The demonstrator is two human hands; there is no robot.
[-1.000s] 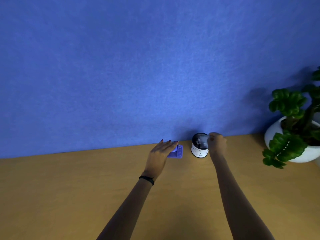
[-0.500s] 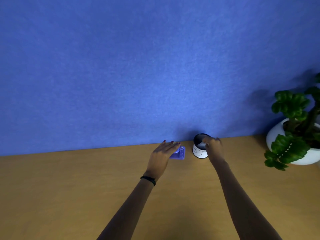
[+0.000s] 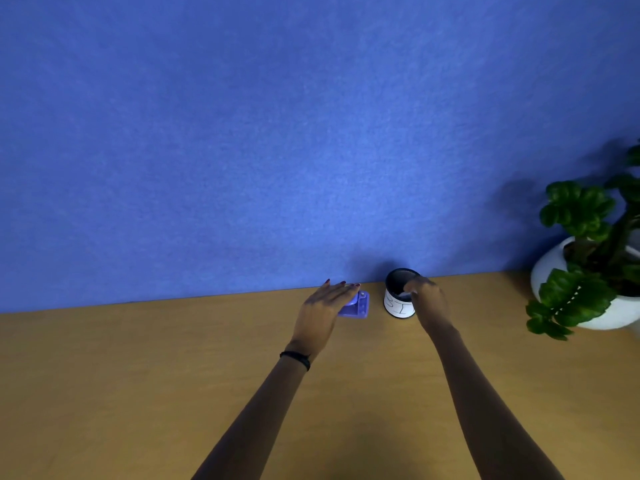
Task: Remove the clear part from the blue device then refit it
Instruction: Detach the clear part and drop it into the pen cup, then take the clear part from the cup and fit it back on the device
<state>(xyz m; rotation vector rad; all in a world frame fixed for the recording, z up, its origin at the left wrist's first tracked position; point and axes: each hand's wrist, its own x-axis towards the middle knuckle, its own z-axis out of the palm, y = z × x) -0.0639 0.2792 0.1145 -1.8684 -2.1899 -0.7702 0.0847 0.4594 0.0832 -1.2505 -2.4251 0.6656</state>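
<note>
Head view
Setting: wooden table [image 3: 138,393] running back to a blue felt wall [image 3: 277,133]; both bare forearms reaching forward from the lower edge toward the far edge of the table.
Blue device [image 3: 358,306]: small, flat, blue-violet, lying on the table near the wall, just left of the cup; right end uncovered, left end hidden under the left hand; a small pale spot near its far right corner, too small to make out.
Clear part: not distinguishable anywhere; attached or detached cannot be told at this size.
Left hand [image 3: 323,303]: palm down, fingers straight and held close together, laid flat over the left end of the device; real pressure or only light contact cannot be told. Dark red nails at the fingertips, black band [image 3: 295,358] around the wrist.
Cup [image 3: 398,296]: white cylinder with thin black line markings on its side and a dark interior, upright on the table close to the wall, just right of the device and apart from it.
Right hand [image 3: 427,296]: at the right side of the cup, fingers curled over the rim with tips dipping into the opening; anything pinched between them cannot be told.
Plant [image 3: 581,258]: dark green glossy leaves in a round white pot [image 3: 543,271], at the far right of the table, well apart from the hands, partly cut off by the edge.
</note>
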